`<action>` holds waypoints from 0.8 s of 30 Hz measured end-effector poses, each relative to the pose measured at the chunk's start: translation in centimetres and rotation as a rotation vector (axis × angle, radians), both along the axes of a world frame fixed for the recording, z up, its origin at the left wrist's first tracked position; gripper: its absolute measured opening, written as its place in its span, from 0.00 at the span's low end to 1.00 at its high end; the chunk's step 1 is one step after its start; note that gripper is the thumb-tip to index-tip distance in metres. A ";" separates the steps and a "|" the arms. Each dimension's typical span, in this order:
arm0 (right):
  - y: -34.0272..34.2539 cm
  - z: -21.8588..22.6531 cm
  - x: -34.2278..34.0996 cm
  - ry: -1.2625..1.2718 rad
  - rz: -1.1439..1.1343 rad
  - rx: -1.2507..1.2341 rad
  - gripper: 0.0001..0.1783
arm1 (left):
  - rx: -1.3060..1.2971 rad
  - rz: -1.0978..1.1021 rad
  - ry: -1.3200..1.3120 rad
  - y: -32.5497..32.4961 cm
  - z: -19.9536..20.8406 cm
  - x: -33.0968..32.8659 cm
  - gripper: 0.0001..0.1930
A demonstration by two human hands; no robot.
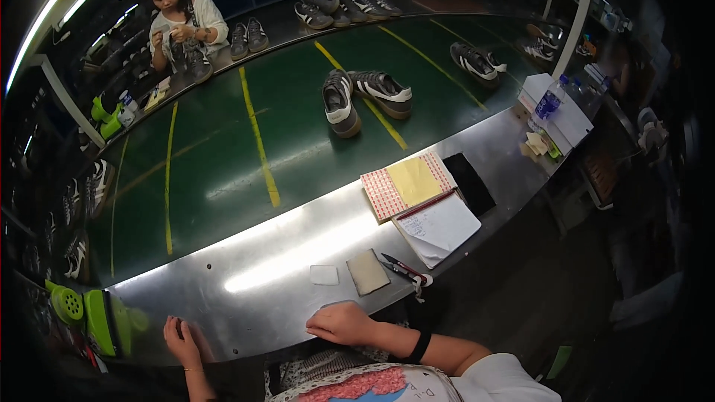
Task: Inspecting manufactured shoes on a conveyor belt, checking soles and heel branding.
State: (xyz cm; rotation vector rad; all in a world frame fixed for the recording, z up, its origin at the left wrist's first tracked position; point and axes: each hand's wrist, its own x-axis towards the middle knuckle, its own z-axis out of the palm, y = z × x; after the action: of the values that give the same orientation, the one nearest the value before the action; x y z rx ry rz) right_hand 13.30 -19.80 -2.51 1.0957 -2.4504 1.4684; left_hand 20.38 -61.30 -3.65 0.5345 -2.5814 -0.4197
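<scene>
My left hand (181, 342) rests at the near edge of the metal ledge (275, 272), its fingers extended and slightly bent, holding nothing visible. Further right, my right hand (344, 323) lies on the same edge with its fingers loosely curled together; I see nothing in it. Just beyond the right hand are a small white square piece (324, 275) and a beige rectangular pad (367, 272). Pens (402, 268) lie beside the pad. An open notebook (439, 229) with a dark red pen (426, 205) across it is farther right, next to a sheet of red-and-white stickers (378, 193).
A green conveyor belt (216, 171) with yellow lines carries a pair of dark sneakers (381, 93) and another pair (474, 65). A co-worker (186, 18) handles a shoe across it. A green tape dispenser (100, 321) stands left; a white box (570, 123) and bottle (551, 98) stand right.
</scene>
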 end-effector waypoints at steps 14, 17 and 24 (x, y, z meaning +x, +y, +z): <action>0.2 0.0 -0.1 -0.018 0.087 -0.078 0.07 | 0.062 0.078 0.086 0.2 0.3 -0.4 0.11; 0.0 0.0 0.0 -0.022 0.076 -0.031 0.07 | 0.109 0.084 0.111 0.2 0.4 -0.4 0.10; -0.4 0.2 0.2 -0.022 0.043 0.045 0.08 | 0.256 0.074 0.205 -0.2 -0.1 -0.3 0.11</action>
State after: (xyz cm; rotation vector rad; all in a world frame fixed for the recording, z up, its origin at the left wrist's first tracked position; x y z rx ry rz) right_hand 13.48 -20.17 -2.31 1.1532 -2.5017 1.4519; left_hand 20.12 -61.52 -3.79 0.6363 -2.3179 -0.7454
